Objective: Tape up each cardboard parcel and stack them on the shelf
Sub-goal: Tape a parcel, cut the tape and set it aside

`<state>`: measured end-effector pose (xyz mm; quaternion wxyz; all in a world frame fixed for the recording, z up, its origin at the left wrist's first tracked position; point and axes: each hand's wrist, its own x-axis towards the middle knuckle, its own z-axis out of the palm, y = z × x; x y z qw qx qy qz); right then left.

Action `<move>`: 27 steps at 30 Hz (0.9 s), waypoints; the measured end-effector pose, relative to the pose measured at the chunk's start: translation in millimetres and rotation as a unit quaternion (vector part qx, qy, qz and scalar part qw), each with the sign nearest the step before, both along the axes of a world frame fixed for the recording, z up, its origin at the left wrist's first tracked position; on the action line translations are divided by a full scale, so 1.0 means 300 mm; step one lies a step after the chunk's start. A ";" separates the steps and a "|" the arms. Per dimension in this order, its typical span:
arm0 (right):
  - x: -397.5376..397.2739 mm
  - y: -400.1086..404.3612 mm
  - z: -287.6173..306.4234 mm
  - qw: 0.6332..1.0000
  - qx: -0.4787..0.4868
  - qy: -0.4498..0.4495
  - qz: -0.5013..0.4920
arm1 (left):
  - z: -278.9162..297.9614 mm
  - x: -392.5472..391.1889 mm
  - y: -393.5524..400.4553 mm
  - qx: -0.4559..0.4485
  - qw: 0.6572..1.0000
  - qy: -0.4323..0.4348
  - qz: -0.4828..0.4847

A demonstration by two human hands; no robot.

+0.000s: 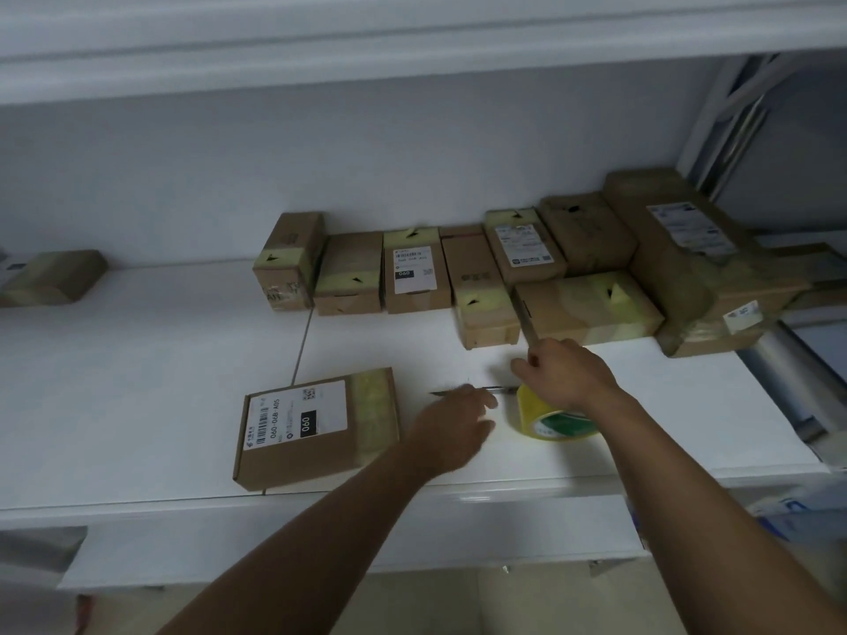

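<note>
Looks like the tool-setting-down bit between parcels. The person's right hand (566,373) sits on the yellow tape roll (552,417) at centre-right and grips a thin blade-like tool (522,316) pointing up; exact kind is hard to tell. The left hand (453,423), fingers loosely spread, hovers over a slim knife or pen (463,390) on the white shelf (137,359). The flat labelled parcel (316,428) lies lower left, taped along one edge. Best move: park the tools clear of it, then slide it back to the parcel row (412,268).
</note>
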<state>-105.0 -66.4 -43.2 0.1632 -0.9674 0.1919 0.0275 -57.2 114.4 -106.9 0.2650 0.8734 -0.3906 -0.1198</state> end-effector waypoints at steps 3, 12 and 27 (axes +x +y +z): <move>-0.018 -0.024 -0.012 1.000 0.018 -0.020 -0.009 | -0.054 -0.011 -0.035 0.047 0.997 0.055 -0.001; -0.103 -0.087 -0.064 0.992 0.101 -0.079 0.008 | -0.086 0.021 -0.042 0.032 0.995 0.082 0.054; -0.114 -0.077 0.075 0.949 0.233 -0.196 0.078 | -0.119 0.053 -0.041 0.044 0.993 0.110 0.021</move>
